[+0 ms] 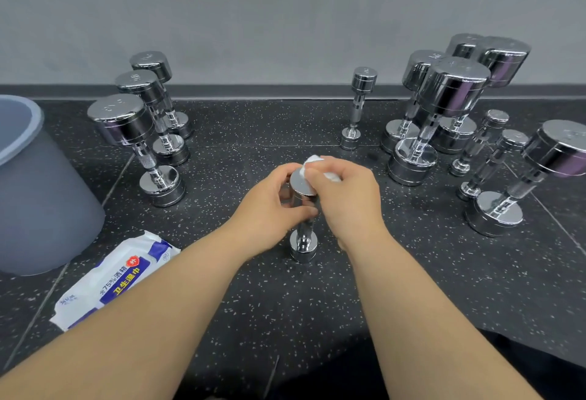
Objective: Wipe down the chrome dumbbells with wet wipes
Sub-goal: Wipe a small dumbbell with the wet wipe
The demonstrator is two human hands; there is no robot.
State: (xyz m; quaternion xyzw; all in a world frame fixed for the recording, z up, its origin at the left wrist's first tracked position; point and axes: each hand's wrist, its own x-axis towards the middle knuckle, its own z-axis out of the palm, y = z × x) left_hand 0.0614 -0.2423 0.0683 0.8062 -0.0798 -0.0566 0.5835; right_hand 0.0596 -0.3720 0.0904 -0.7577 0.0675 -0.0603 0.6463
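Observation:
A small chrome dumbbell (303,242) stands upright on the speckled black floor in the middle of the view. My left hand (269,209) grips its upper head and handle from the left. My right hand (347,196) holds a crumpled white wet wipe (312,163) and presses it against the top face of the dumbbell's upper head. The handle is mostly hidden behind my fingers.
Three upright chrome dumbbells (139,142) stand at the left, one small one (356,107) at the back centre, and several more (444,114) at the right. A grey bin (38,196) sits far left. A pack of wet wipes (107,282) lies beside my left forearm.

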